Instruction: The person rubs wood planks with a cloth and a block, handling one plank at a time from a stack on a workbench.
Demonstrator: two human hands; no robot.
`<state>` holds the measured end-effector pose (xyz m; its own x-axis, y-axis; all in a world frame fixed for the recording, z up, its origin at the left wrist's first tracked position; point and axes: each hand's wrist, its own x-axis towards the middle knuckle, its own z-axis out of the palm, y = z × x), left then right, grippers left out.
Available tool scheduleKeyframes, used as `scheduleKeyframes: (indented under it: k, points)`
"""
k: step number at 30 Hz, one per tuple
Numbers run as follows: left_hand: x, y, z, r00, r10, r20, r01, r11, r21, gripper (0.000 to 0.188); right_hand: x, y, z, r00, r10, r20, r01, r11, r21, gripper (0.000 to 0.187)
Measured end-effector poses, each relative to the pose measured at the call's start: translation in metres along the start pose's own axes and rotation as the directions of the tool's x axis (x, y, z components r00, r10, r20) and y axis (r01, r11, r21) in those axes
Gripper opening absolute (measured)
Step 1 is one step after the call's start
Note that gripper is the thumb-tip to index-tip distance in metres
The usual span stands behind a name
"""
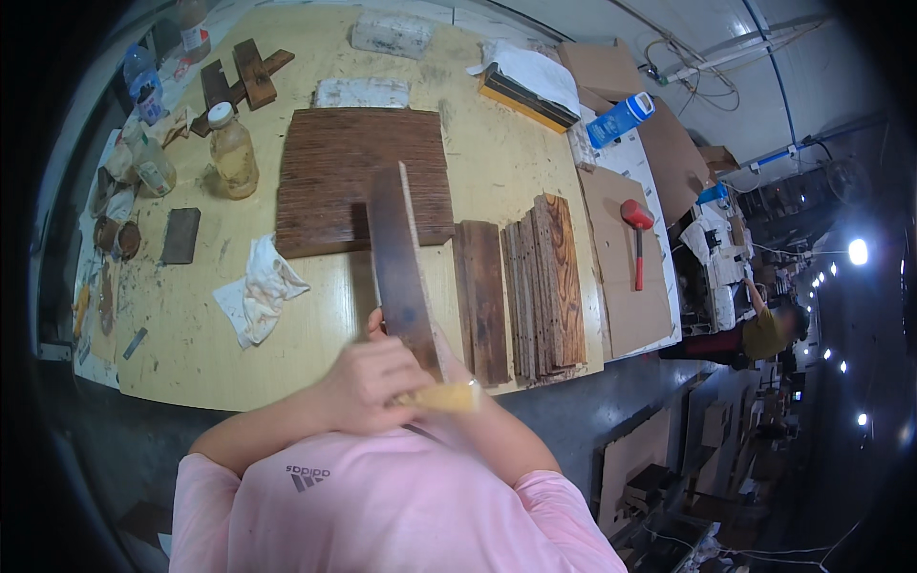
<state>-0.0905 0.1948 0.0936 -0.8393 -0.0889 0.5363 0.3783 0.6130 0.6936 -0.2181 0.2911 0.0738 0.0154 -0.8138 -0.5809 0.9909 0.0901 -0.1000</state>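
Observation:
My left hand (373, 382) is closed in front of my chest, gripping what looks like a paintbrush (444, 396), yellowish and smeared by motion. A long dark-brown wooden board (399, 253) is held up on edge, tilted away from me over the table. My right hand (451, 361) grips its near end, mostly hidden behind the board; some fingertips show at the board's left side. Beyond it lies a wide panel of dark, ridged wooden strips (358, 172). Right of the raised board, a flat dark board (482, 296) lies beside a row of boards (549, 286) standing on edge.
A crumpled white cloth (260, 286), a dark block (181, 236) and a jar (234, 158) sit left on the table (334, 344). Bottles and wood offcuts (250, 76) are farther back. At right are a red mallet (638, 229), cardboard (621, 306) and a blue bottle (621, 119). Another person (764, 329) works far right.

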Motion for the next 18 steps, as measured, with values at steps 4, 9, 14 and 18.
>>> scheduleKeyframes:
  k: [4,9,14,18]
  points:
    - [0.021,-0.042,-0.028,0.984,-0.052,-0.168,0.08,0.983,0.166,0.026,0.016,0.0,-0.043,0.984,0.105,0.142,-0.084,0.985,-0.148,0.038]
    - [0.024,-0.108,-0.085,0.826,-0.349,-0.443,0.416,0.908,0.06,0.025,-0.007,0.014,-0.024,0.985,0.167,0.043,-0.151,0.956,-0.253,0.029]
    - [0.005,-0.152,-0.122,0.628,-0.527,-0.573,0.553,0.82,-0.147,0.025,-0.021,0.013,-0.018,0.981,0.181,0.077,-0.153,0.949,-0.276,0.032]
    - [-0.005,-0.141,-0.112,0.596,-0.631,-0.497,0.499,0.776,-0.386,0.023,-0.026,0.008,-0.008,0.97,0.144,0.195,-0.1,0.971,-0.218,0.033]
